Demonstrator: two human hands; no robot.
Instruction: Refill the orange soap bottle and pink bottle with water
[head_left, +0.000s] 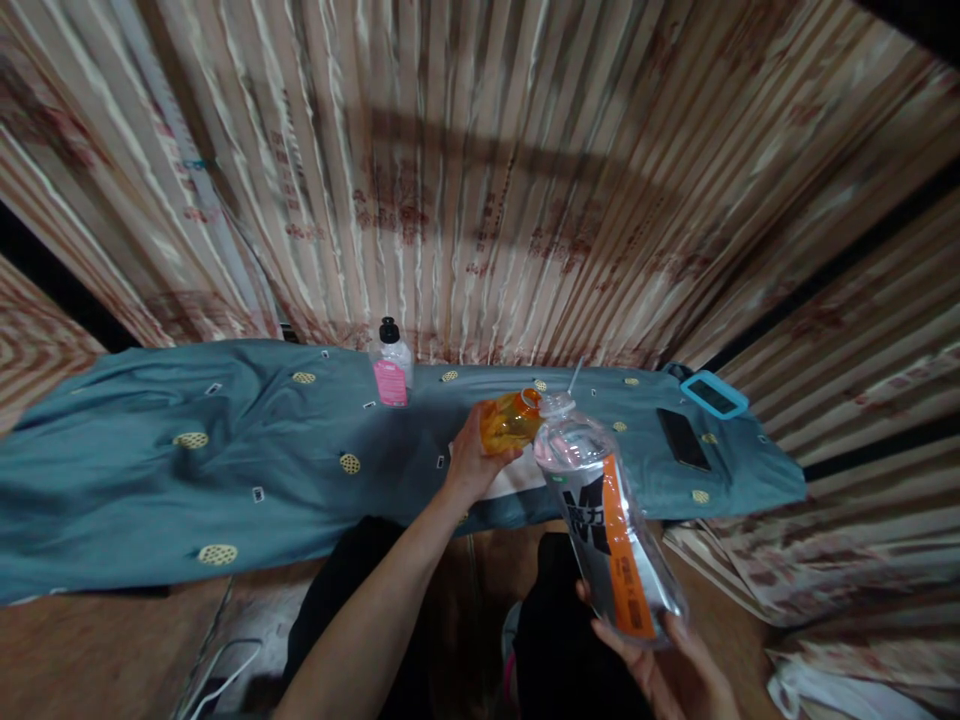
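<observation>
My left hand (470, 462) is wrapped round a small amber see-through bottle (504, 424), tipped so that its mouth points to the right. Low on the right, my right hand (660, 665) grips the base of a large clear plastic bottle (611, 530) with a silver and orange label. That bottle leans up and to the left. Its neck is close beside the amber bottle's mouth; whether they touch I cannot tell. A thin pale stick (576, 374) shows just behind the clear bottle's neck. Partly hidden beneath both bottles is a white sheet (517, 480).
A pink-labelled bottle with a black cap (391, 370) stands at the back of the blue-green cloth (285, 450). To the right lie a dark phone (683, 438) and a blue-framed device (714, 395). A pleated curtain (450, 200) hangs close behind. A white cable (225, 680) lies below left.
</observation>
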